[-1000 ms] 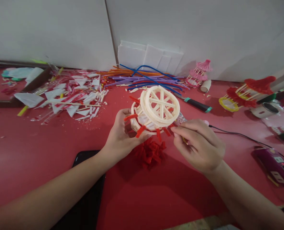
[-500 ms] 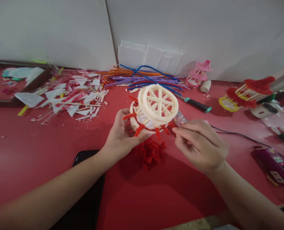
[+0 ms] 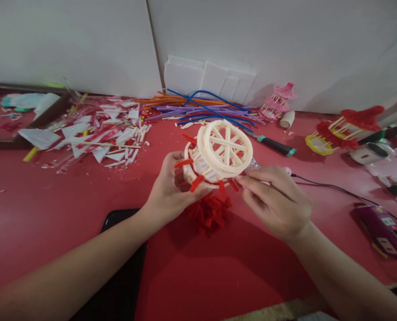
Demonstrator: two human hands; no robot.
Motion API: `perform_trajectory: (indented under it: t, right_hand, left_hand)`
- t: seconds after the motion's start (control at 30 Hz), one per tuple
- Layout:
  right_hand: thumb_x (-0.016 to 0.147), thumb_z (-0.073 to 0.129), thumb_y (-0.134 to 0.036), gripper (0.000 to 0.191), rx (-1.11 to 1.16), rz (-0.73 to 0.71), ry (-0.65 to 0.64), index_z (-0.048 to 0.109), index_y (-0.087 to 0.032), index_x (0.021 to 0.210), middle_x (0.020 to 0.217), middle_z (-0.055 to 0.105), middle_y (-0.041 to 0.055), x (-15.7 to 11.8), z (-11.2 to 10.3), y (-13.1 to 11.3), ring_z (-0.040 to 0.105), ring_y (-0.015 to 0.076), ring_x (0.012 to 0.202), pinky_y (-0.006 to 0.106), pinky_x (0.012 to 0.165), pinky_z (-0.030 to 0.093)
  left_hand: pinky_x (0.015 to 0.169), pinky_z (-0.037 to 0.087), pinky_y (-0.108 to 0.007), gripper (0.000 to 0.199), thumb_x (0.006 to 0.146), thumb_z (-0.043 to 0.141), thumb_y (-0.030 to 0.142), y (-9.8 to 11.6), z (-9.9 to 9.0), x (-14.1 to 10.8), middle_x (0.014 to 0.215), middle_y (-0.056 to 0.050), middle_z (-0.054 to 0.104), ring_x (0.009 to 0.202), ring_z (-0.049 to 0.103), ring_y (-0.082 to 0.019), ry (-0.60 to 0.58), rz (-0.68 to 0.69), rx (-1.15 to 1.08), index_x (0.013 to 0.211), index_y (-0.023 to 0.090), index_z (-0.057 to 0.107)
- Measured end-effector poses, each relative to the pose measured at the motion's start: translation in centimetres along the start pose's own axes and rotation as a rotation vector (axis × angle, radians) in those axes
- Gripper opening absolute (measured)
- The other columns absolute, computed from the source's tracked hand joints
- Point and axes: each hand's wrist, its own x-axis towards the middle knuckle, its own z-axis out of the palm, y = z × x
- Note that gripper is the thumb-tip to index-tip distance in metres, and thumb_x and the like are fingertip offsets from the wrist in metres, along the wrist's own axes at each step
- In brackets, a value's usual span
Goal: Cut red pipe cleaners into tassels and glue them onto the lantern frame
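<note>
A cream-coloured round frame (image 3: 225, 143) with a spoked top ring hangs above the table, tilted. Short red fuzzy pieces (image 3: 196, 183) stick out around its lower ring. My left hand (image 3: 171, 187) is wrapped round the lower ring from the left. At the ring's right side, the closed fingertips of my right hand (image 3: 275, 198) touch the edge beside a red piece; whether they pinch that piece or the ring is too small to tell. Below the frame, a pile of cut red fuzzy pieces (image 3: 212, 214) lies on the red table (image 3: 198, 276).
Paper and plastic scraps (image 3: 98, 133) lie at the left, near a dark tray (image 3: 27, 138). Coloured fuzzy stems (image 3: 201, 109), a cutter (image 3: 275, 146) and a pink model (image 3: 279, 102) are at the back. A red model (image 3: 349, 127) and a purple box (image 3: 384, 232) stand right.
The top of the frame has shifted slightly right and tilted more. My right hand has moved a little left, closer against the ring's edge. My left hand keeps its hold.
</note>
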Motion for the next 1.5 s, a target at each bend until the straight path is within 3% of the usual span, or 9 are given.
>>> perform_trajectory:
  t: [0.27, 0.47, 0.63, 0.93, 1.5]
  right_hand:
    - [0.084, 0.065, -0.003, 0.021, 0.014, -0.002, 0.003, 0.07, -0.017, 0.098, 0.086, 0.068, 0.0052, -0.1, 0.1, 0.2, 0.067, 0.0161, 0.078, 0.032, 0.073, 0.059]
    - [0.079, 0.072, -0.001, 0.039, 0.034, -0.022, 0.048, 0.065, -0.016, 0.114, 0.088, 0.07, 0.0051, -0.3, 0.1, 0.7, 0.068, 0.0168, 0.08, 0.032, 0.074, 0.059]
    - [0.083, 0.07, -0.003, 0.026, 0.021, -0.004, 0.045, 0.071, -0.02, 0.103, 0.083, 0.068, 0.0026, 0.1, -0.3, 0.2, 0.066, 0.0143, 0.073, 0.03, 0.066, 0.057]
    - [0.081, 0.074, -0.005, 0.009, 0.068, -0.001, 0.088, 0.074, -0.015, 0.08, 0.074, 0.067, 0.004, 0.4, -0.6, -0.2, 0.065, 0.0148, 0.067, 0.03, 0.06, 0.054]
    - [0.084, 0.072, -0.01, 0.008, 0.03, -0.051, 0.068, 0.075, -0.017, 0.087, 0.078, 0.068, 0.0037, 0.3, -0.7, 0.2, 0.063, 0.0154, 0.071, 0.031, 0.064, 0.055]
  left_hand:
    - [0.085, 0.062, -0.038, 0.061, 0.064, 0.086, 0.024, -0.4, -0.2, 0.0, 0.11, -0.007, 0.067, 0.107, 0.068, -0.028, -0.01, 0.011, 0.002, 0.11, 0.023, 0.046]
    - [0.084, 0.061, -0.04, 0.056, 0.063, 0.086, 0.025, 0.3, -0.1, 0.1, 0.107, -0.008, 0.07, 0.1, 0.07, -0.028, -0.022, -0.045, -0.031, 0.105, 0.022, 0.049]
    - [0.084, 0.062, -0.042, 0.052, 0.06, 0.086, 0.022, 1.0, 0.1, 0.2, 0.107, -0.009, 0.07, 0.098, 0.071, -0.03, -0.037, -0.046, -0.088, 0.097, 0.022, 0.049]
    - [0.088, 0.06, -0.045, 0.052, 0.058, 0.088, 0.021, 1.6, 0.0, 0.2, 0.104, -0.009, 0.071, 0.097, 0.072, -0.031, -0.069, -0.059, -0.099, 0.096, 0.022, 0.052]
    - [0.094, 0.058, -0.044, 0.047, 0.058, 0.085, 0.016, 1.9, 0.1, 0.2, 0.107, -0.009, 0.071, 0.102, 0.07, -0.031, -0.085, -0.045, -0.077, 0.093, 0.021, 0.054]
